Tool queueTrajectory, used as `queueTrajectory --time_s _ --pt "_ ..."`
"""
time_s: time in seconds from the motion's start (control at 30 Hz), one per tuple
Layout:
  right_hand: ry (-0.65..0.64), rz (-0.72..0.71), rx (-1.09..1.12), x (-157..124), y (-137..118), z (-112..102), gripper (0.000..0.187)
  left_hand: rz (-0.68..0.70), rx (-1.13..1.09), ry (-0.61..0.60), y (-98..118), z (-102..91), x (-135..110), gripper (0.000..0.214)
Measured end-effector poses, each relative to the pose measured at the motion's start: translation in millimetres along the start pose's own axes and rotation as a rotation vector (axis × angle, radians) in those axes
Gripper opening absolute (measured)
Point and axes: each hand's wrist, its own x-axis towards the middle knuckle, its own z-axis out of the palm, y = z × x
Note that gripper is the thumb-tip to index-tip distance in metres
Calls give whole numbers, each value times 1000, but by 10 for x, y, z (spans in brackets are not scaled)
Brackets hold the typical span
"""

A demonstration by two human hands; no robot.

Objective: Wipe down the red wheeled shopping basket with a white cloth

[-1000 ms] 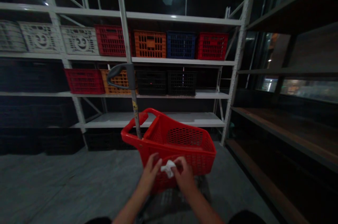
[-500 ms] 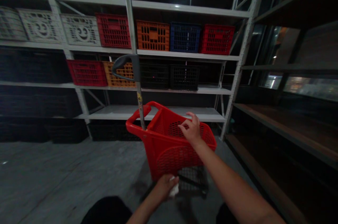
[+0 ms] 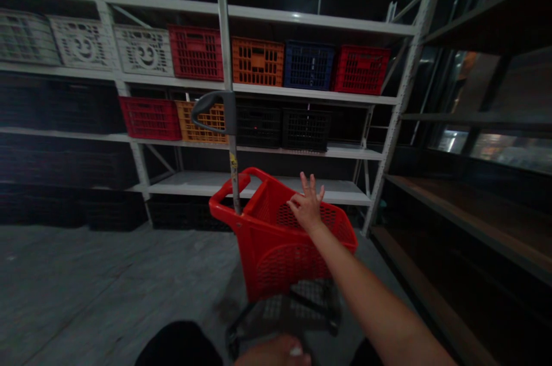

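Observation:
My right hand [image 3: 307, 205] reaches out over the open top of a red plastic trolley basket [image 3: 284, 239], fingers spread, holding nothing. The basket stands on the floor with a tall grey pull handle [image 3: 224, 118] rising from its left side. My left hand [image 3: 276, 353] is low at the bottom edge, closed around a small white crumpled piece [image 3: 295, 350] that barely shows.
White metal shelving [image 3: 259, 90] spans the back, holding white, red, orange, blue and black crates [image 3: 257, 61]. Dark wooden shelves [image 3: 474, 210] run along the right. A black wire frame [image 3: 280, 314] lies on the grey floor below the basket.
My right hand left the white piece, reached over the basket and spread its fingers. My left hand dropped toward the bottom edge with the white piece.

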Motion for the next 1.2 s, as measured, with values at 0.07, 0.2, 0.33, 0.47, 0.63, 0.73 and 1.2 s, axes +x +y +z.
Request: queueTrajectory --time_s 0.07,0.2,0.33,0.47,0.63,0.73,1.2 --pt "-5 6 3 -30 -22 25 10 10 43 -5 55 -17 -16 53" --pt "-13 12 -6 -23 -62 -2 11 -50 -138 -7 230 7 -66 62" --pt "-50 49 11 -66 -72 -46 12 -137 -474 26 490 2 -109 73" --pt "-130 167 206 -475 -109 -53 8 -54 -897 246 711 -164 -106 71" --pt "-332 425 741 -1389 -359 -182 43 23 -1182 380 837 -346 -152 53" --pt "-412 567 923 -1755 -511 -298 67 66 -1175 327 880 -311 -196 47" --pt "-89 988 929 -1790 -359 -387 29 -27 -390 147 713 -139 -167 52"
